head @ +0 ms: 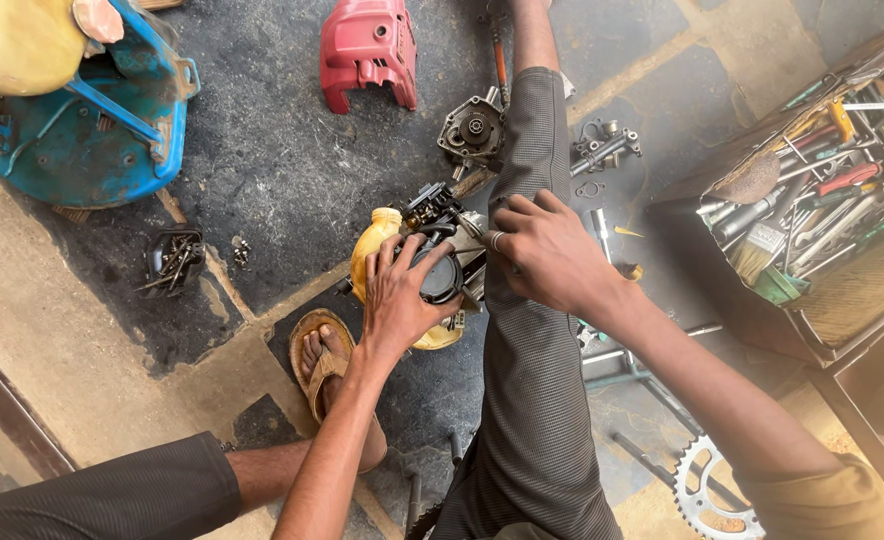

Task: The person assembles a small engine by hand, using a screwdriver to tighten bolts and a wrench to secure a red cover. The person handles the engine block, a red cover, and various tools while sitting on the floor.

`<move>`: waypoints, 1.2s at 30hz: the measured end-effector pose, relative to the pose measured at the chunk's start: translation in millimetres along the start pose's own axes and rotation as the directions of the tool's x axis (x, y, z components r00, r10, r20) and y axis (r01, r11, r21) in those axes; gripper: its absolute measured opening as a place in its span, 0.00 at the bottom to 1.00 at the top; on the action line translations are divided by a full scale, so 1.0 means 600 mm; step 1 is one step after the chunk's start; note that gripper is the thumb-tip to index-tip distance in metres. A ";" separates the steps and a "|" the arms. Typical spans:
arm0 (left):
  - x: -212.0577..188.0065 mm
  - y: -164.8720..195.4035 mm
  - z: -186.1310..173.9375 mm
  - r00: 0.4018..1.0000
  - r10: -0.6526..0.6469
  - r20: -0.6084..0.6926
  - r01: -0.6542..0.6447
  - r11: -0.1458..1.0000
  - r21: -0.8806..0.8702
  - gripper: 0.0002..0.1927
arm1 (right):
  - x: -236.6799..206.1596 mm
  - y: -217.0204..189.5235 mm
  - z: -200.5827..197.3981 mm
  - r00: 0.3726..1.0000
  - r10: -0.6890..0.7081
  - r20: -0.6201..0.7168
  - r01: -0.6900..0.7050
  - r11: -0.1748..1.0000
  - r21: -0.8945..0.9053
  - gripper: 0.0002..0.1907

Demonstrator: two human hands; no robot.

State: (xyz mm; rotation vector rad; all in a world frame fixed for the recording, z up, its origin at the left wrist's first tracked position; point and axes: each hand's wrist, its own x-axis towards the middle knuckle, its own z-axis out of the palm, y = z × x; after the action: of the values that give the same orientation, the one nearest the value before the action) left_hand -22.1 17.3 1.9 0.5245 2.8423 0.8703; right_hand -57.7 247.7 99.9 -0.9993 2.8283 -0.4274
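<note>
Toolbox [867,290] holds brushes and tools; both hands, left [399,300] and right [547,250], grip the black-and-yellow engine [440,262].

We are in a floor-level repair workshop: right of our hands stands an open toolbox [822,190] crammed with tools, a sprocket [707,490] lies below them, and a red engine cover [369,50] and loose engine parts [474,130] rest beyond on stone paving.

Black engine part [440,262] with yellow tank [374,250], on ground
</note>
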 end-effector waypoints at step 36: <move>0.030 0.022 0.047 0.983 -0.100 -0.153 0.085 0.991 -0.100 0.13 | 0.065 -0.052 0.068 0.752 0.649 -0.116 -0.055 0.238 0.970 0.05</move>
State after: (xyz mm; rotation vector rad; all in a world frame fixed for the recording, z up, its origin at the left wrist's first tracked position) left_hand -29.1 48.5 -14.5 0.3226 2.9207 1.0649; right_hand -61.3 190.6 70.2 0.1403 2.1852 -2.1976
